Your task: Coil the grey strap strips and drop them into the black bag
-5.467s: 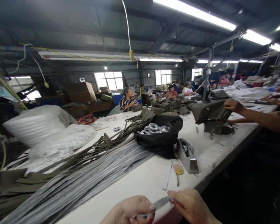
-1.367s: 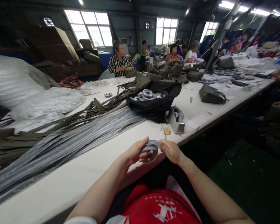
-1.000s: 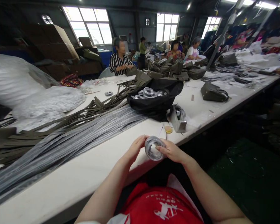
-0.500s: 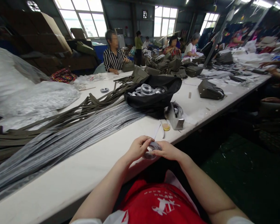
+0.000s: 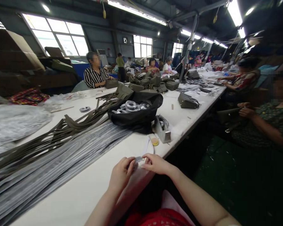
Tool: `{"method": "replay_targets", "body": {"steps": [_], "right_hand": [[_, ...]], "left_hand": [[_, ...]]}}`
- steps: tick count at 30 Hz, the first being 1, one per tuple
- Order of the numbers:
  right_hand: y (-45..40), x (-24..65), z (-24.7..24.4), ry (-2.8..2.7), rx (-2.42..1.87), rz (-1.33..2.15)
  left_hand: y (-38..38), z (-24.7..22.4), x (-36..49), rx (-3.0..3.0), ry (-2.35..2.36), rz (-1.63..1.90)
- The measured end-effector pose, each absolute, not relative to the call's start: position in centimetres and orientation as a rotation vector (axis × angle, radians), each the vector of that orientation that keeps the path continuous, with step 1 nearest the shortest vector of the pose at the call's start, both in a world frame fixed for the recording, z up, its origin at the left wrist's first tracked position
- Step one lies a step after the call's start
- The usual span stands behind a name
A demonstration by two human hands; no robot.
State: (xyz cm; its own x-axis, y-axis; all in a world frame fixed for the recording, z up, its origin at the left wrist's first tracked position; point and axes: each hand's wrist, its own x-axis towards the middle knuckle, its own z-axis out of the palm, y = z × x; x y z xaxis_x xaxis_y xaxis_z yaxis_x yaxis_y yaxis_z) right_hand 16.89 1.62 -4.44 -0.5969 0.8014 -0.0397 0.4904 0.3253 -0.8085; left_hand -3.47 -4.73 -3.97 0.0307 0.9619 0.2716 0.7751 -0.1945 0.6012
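Observation:
My left hand [image 5: 122, 172] is closed on a small grey plastic-wrapped coil [image 5: 138, 159] at the edge of the white table [image 5: 89, 185]. The fingertips of my right hand [image 5: 155, 164] pinch the other side of the coil, which the fingers partly cover. Just beyond my hands lie a white paper piece [image 5: 149, 146] and a round yellow item [image 5: 155, 141]. A tape dispenser [image 5: 163, 130] stands behind them, beside a black bag [image 5: 134, 116] holding several wrapped coils [image 5: 130, 106].
Long olive straps [image 5: 61, 133] and plastic-covered grey strips [image 5: 68, 157] run along the left. An olive bag [image 5: 188, 101] lies farther right. A person in stripes [image 5: 95, 75] sits across the table; another person's hands [image 5: 246, 110] are at right.
The view has tilted up and turned right, bringing people at right into sight. My hands have moved slightly apart, and the coil between them is now turned more edge-on.

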Motion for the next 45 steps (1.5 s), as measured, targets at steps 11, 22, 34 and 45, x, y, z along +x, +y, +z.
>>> {"method": "replay_targets", "body": {"steps": [11, 22, 34, 45], "right_hand": [[5.8, 19.4, -3.8, -2.185, -1.531, 0.651], [8.9, 16.2, -5.4, -2.263, -1.795, 0.171], [2.7, 17.6, -1.2, -2.282, -1.253, 0.274], [-2.9, 15.1, 0.3, -2.678, -1.059, 0.056]], "left_hand": [[-5.4, -6.9, -5.2, 1.968, 1.914, 0.92], [-6.4, -7.1, -4.3, 1.959, 1.965, 0.969], [-5.0, -5.4, -3.9, 1.087, 1.83, 1.32], [-4.5, -3.2, -3.7, 1.259, 1.969, 1.381]]}}
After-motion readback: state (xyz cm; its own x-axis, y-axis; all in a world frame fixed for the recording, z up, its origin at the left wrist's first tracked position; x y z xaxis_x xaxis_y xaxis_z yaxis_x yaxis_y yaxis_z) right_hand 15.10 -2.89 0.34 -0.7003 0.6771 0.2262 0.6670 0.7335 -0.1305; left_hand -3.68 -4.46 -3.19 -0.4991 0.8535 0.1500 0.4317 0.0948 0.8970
